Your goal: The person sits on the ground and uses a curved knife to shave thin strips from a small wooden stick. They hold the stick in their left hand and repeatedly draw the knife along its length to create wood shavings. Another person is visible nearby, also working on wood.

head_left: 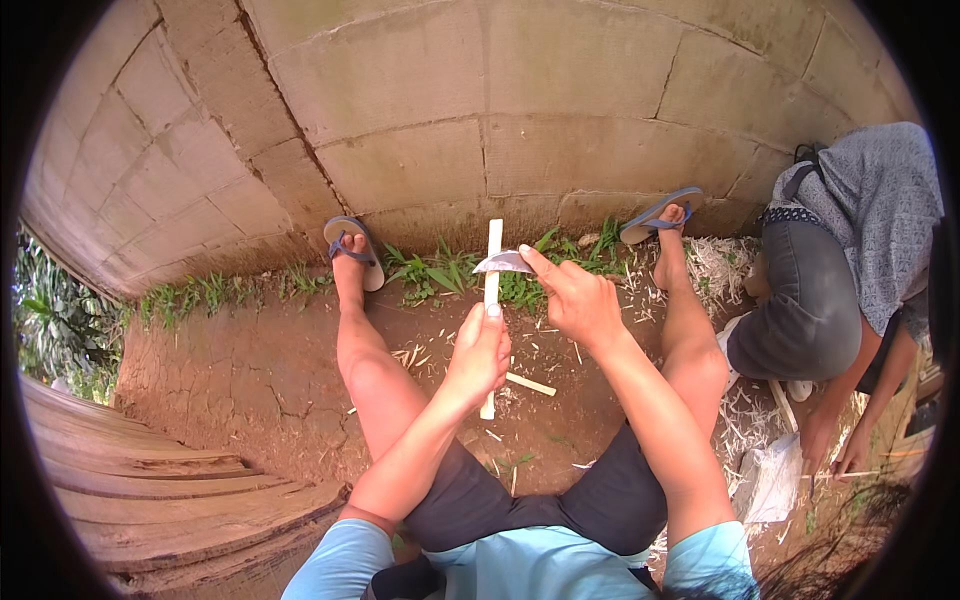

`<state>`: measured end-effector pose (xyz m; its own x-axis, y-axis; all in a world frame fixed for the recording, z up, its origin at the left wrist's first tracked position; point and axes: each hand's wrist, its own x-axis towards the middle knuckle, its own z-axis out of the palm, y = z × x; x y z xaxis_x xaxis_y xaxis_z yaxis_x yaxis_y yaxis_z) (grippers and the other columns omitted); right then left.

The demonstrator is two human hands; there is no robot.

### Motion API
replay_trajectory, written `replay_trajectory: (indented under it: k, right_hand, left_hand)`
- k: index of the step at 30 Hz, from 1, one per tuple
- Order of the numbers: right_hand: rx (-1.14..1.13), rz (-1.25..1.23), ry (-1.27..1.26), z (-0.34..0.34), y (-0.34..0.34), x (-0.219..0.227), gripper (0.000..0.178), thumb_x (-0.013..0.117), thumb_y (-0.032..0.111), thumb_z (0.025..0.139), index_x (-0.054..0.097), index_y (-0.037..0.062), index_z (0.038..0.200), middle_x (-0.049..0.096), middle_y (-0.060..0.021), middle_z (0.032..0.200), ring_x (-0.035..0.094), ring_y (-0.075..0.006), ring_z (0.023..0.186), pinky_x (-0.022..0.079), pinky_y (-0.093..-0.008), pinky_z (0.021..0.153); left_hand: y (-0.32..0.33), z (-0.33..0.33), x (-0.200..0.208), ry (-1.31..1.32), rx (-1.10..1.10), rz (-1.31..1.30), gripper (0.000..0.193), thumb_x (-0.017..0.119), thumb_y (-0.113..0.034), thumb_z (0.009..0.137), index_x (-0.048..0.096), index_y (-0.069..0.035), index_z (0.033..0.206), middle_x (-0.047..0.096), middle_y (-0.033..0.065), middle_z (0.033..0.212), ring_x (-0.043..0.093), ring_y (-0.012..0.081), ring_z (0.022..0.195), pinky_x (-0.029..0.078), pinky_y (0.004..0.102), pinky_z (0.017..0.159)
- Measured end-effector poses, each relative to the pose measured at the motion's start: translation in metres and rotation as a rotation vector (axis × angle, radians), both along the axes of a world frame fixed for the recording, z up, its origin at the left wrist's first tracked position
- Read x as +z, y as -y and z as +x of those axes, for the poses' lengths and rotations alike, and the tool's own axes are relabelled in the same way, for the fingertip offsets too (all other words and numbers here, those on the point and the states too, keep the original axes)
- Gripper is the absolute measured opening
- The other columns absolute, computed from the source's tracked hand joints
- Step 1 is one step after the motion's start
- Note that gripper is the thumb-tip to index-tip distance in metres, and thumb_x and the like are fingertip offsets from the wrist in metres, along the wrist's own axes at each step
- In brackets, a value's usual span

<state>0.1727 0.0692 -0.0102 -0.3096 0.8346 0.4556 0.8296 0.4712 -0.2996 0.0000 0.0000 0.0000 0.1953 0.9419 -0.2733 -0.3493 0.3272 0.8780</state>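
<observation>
My left hand [478, 350] is closed round a flat, pale strip of wood or bamboo [495, 236], its thumb lying along the face. The strip stands out above and below the fist, pointing away from me. Just beyond the thumb, a knife [500, 262] with a short curved blade lies across the strip. My right hand [582, 308] grips that knife, index finger stretched along the blade; its handle is hidden in the palm. On the ground below my hands lies another pale strip [531, 384], with thin shavings scattered round it.
A block wall [400, 95] rises ahead, with weeds [432, 272] at its foot. My sandalled feet rest against it. Rough planks [150, 470] stand at the lower left. On the right a person [815, 300] bends over beside heaped shavings [718, 270] and a whitish sack [770, 482].
</observation>
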Motion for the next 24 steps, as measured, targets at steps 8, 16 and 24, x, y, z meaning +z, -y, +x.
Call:
replay_trajectory:
  k: [8,16,24]
  right_hand:
    - [-0.170,-0.054,0.002,0.015,-0.011,0.010,0.047,0.055,0.018,0.091,0.051,0.0344,0.134,0.060,-0.0113,0.072,0.062,-0.0336,0.065,0.051,-0.0452,0.059]
    - [-0.100,-0.181,-0.091,0.004,0.004,0.005,0.047,0.052,0.021,0.092,0.047,0.0338,0.137,0.061,-0.0144,0.074,0.063,-0.0364,0.069,0.051,-0.0478,0.063]
    - [-0.044,-0.151,-0.193,-0.001,-0.001,-0.003,0.045,0.050,0.021,0.096,0.046,0.0307,0.140,0.061,-0.0135,0.074,0.063,-0.0301,0.065,0.051,-0.0433,0.062]
  left_hand:
    - [-0.005,0.008,0.003,-0.011,-0.005,-0.043,0.023,0.033,-0.035,0.104,0.036,-0.017,0.090,0.032,-0.0060,0.059,0.023,0.0031,0.040,0.019,0.0202,0.033]
    - [-0.004,-0.001,-0.004,0.024,0.002,-0.080,0.023,0.034,-0.033,0.104,0.038,-0.014,0.091,0.033,-0.0033,0.058,0.025,0.0046,0.039,0.021,0.0208,0.033]
    - [-0.009,-0.006,-0.004,0.071,0.005,-0.082,0.025,0.034,-0.035,0.104,0.040,-0.013,0.092,0.034,-0.0025,0.058,0.025,0.0051,0.040,0.022,0.0204,0.033]
